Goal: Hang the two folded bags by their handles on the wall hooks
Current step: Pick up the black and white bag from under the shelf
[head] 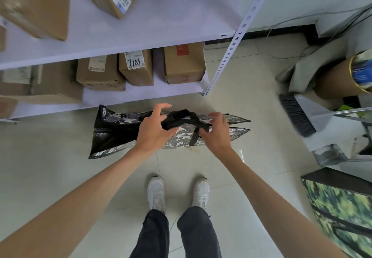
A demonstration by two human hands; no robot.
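A folded grey-and-black patterned bag [112, 132] hangs in front of me above the tiled floor, its black strap handles [181, 119] bunched at the top. My left hand [154, 131] grips the bag and the handle loop from the left. My right hand [216, 131] pinches the bag's top edge beside the other strap. A second bag with a green camouflage print [340, 213] stands at the lower right. No wall hooks are in view.
A white metal shelf unit [141, 32] with several cardboard boxes stands straight ahead, its slotted post [231, 50] slanting down to the floor. A broom [298, 116], a cardboard drum [342, 80] and cables crowd the right side. My white shoes [157, 193] are on the tiles.
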